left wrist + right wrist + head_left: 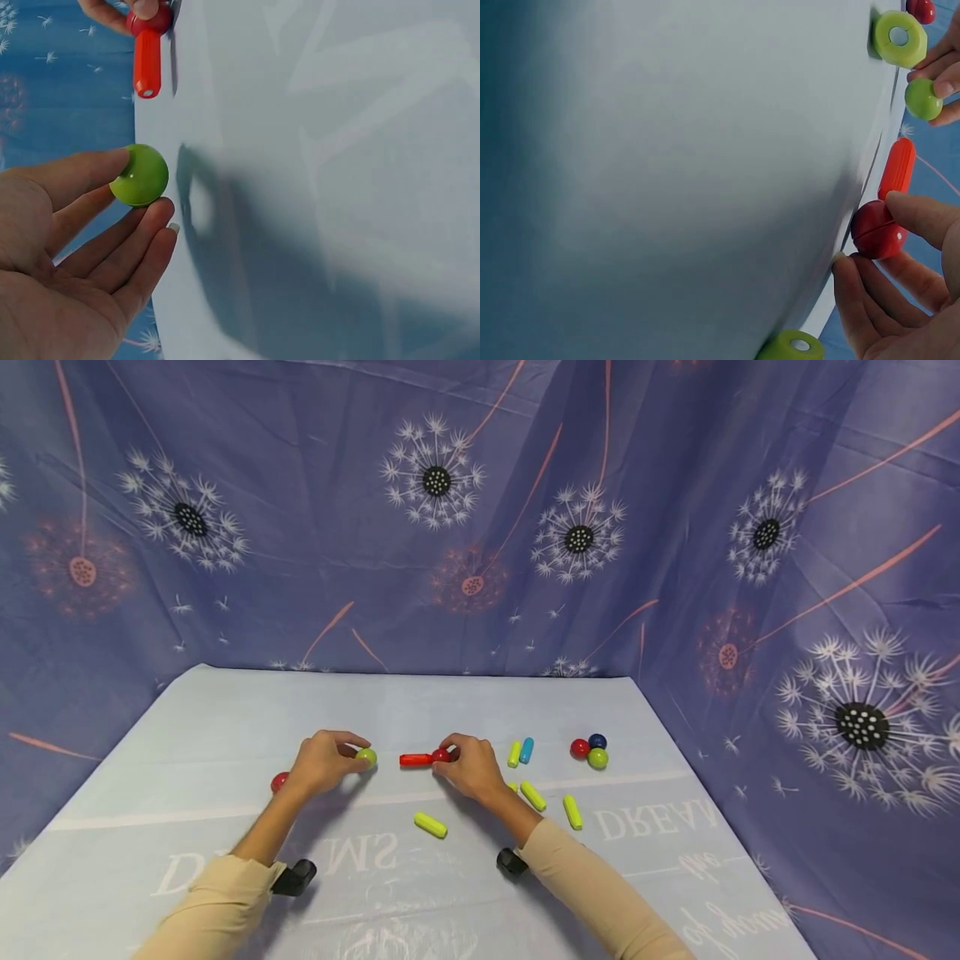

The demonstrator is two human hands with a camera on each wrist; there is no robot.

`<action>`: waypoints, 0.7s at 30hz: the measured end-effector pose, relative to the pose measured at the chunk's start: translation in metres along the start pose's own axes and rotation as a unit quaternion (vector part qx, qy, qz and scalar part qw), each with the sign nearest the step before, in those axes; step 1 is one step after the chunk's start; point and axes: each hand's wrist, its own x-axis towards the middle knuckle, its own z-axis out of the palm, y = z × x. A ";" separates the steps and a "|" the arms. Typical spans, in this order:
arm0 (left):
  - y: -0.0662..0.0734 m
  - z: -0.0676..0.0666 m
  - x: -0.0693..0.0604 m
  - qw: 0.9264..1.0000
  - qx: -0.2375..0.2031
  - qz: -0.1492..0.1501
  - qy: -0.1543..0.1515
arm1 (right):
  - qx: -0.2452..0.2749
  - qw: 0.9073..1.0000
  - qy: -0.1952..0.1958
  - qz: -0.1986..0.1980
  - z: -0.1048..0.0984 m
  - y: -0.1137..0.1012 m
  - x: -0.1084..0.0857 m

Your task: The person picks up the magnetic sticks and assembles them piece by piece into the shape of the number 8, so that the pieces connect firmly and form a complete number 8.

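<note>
1 stick (415, 760) is red, the curtain (337, 527) violet-blue and dandelion-patterned.

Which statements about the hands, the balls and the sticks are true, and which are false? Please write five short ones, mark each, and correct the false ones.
1. The left hand holds a green ball. True.
2. A stick is attached to the ball in the left hand. False: no stick is on that ball.
3. The right hand holds a red ball at the end of a red stick. True.
4. The three balls grouped on the right side of the table are all red. False: one is red, one green and one dark blue.
5. The blue stick is in the right hand. False: it lies on the table beside a yellow-green stick.
</note>
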 end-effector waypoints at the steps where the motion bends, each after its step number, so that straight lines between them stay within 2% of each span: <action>1: 0.001 0.002 0.000 1.000 -0.002 -0.002 0.001 | -0.001 1.000 0.000 0.000 0.000 0.000 0.001; 11: 0.006 0.020 0.003 1.000 -0.020 -0.002 0.011 | -0.004 1.000 0.010 -0.009 0.000 0.002 0.001; 21: 0.009 0.028 0.003 0.999 -0.021 -0.009 0.027 | 0.002 1.000 0.009 -0.014 0.000 0.001 0.001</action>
